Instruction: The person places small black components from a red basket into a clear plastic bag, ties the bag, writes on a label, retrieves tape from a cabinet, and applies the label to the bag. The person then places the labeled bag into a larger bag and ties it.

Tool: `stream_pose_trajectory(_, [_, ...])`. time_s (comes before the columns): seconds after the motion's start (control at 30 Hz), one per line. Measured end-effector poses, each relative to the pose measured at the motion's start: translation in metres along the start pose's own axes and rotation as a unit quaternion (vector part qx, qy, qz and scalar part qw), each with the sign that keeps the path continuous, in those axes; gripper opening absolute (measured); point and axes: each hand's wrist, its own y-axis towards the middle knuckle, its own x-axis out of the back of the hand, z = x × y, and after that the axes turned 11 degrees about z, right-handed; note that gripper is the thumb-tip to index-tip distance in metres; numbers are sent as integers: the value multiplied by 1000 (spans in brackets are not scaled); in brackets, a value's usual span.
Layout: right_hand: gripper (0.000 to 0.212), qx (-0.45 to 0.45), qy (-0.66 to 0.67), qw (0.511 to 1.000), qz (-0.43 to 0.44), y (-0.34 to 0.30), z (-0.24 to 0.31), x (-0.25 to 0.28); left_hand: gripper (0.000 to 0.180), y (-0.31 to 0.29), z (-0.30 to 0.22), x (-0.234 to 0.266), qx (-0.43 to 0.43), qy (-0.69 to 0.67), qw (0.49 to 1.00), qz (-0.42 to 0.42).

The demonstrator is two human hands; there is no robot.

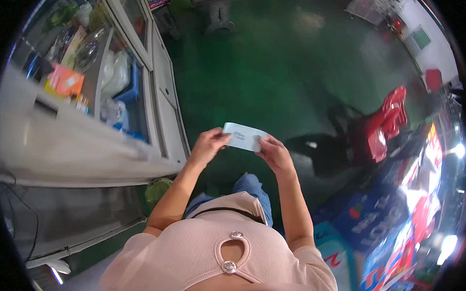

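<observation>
In front of my body I hold a small white slip of paper [245,138] with a dark mark on its face. My left hand [211,144] is closed on its left end, thumb on top. My right hand [274,152] pinches the right end the same way. The slip is stretched between both hands, above the green floor, and tilts down a little toward the right. The fingers behind it are partly hidden.
To the left stands a pale cabinet [164,96] with glass doors and packed shelves. A red plastic chair [383,125] is at the right, beside large shiny printed bags [371,212]. Beneath my left forearm is a round green object [157,191]. Green floor [271,57] stretches ahead.
</observation>
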Motion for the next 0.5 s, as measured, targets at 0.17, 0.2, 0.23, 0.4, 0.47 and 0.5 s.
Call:
stream_pose_trajectory(0.17, [14,-65,-139,988,36,203,107,20,22,142,-36,79,-33,21,990,-139])
stream_pose_trajectory(0.2, [16,-32,-213,976,41,245,124,22,22,177,-40,94,-43,51,984,-164])
stream_pose_trajectory(0.23, [18,-10,-269,963,32,291,135,24,22,212,-38,109,-85,28,978,-186])
stream_pose_trajectory(0.4, [19,49,-414,909,18,534,184,86,20,427,-27,211,2,-21,971,-239])
stream_pose_trajectory(0.47, [19,76,-479,874,-25,633,216,114,22,508,-44,251,52,5,969,-243])
stream_pose_trajectory(0.5, [18,57,-509,858,-44,665,231,131,22,536,-53,260,10,28,967,-253])
